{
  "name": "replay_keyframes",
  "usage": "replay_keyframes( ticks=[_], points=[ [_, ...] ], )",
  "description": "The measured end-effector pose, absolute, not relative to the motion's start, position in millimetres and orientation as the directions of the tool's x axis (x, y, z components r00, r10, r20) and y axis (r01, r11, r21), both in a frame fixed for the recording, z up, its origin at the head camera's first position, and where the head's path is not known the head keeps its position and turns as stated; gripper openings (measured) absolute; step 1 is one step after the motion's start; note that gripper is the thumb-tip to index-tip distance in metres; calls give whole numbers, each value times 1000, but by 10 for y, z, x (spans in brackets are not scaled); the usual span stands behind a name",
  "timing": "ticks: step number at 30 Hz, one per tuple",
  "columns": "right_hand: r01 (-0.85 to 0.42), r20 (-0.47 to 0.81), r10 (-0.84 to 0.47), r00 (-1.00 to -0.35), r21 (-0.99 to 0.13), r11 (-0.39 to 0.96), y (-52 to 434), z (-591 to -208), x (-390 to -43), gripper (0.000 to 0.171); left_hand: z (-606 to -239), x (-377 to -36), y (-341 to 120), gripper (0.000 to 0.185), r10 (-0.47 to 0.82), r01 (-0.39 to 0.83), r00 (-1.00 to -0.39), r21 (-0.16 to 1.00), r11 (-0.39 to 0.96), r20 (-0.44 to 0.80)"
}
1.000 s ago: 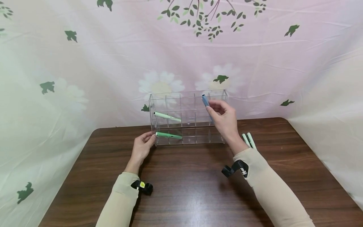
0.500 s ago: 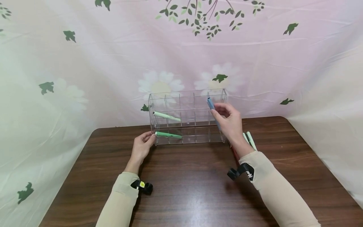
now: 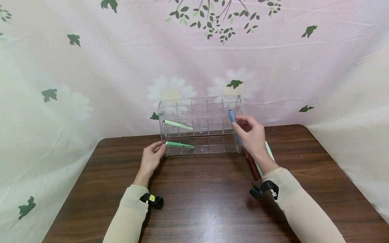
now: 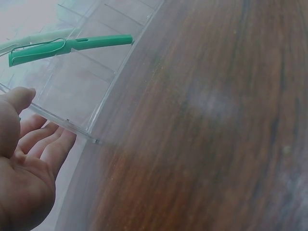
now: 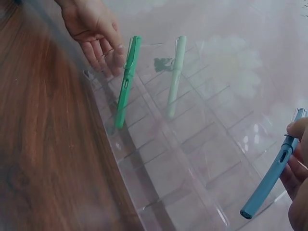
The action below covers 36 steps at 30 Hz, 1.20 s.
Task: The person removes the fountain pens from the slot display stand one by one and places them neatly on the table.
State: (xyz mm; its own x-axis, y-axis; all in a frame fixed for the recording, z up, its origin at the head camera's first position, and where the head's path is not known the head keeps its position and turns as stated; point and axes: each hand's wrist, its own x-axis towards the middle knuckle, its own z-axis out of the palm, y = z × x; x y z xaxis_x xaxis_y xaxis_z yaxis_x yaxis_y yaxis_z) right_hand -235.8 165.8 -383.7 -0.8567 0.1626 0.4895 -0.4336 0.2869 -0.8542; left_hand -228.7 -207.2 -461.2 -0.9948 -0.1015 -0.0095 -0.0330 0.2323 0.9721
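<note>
A clear acrylic rack (image 3: 209, 149) with several compartments stands near the table's back edge. My left hand (image 3: 151, 158) holds its left side, thumb in front and fingers behind in the left wrist view. In my right hand (image 3: 254, 136) a blue pen (image 5: 268, 180) is pinched by the cap end; it slants in front of the rack's right end. A green pen (image 3: 180, 145) lies across the lower row's left compartments. Above it, a pale green pen (image 3: 178, 125) leans in a higher row at the left.
On the table (image 3: 194, 189), right of the rack, lies a dark red pen (image 3: 251, 165). Beside it are pale green pens (image 3: 269, 151), partly hidden by my right wrist. A floral cloth (image 3: 194, 67) hangs behind the table and at both sides.
My right hand has moved right and slightly down with the blue pen, toward the rack's right end. The dark red pen has come into view. My left hand stays on the rack.
</note>
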Motion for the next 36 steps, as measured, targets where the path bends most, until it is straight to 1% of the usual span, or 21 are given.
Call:
replay_keyframes(
  ticks=[9,15,22,36],
  points=[
    [-390,463,140,-875,-846,363,1834,-3963,-2279,25,-4600,-2269,-2084,44,-100,-33,-995,966,257,-8],
    [-376,473,149,-869,-824,424,1943,-3993,-2232,25,-4598,-2272,-2079,43,-97,-29,-995,969,246,-6],
    [-338,455,144,-879,-806,486,2067,-4036,-2195,26,-4598,-2270,-2065,43,-103,-33,-995,971,237,-9],
    [-297,445,186,-876,-801,521,2327,-4138,-2132,27,-4596,-2266,-2072,44,-101,-37,-995,969,245,-13]
  ],
)
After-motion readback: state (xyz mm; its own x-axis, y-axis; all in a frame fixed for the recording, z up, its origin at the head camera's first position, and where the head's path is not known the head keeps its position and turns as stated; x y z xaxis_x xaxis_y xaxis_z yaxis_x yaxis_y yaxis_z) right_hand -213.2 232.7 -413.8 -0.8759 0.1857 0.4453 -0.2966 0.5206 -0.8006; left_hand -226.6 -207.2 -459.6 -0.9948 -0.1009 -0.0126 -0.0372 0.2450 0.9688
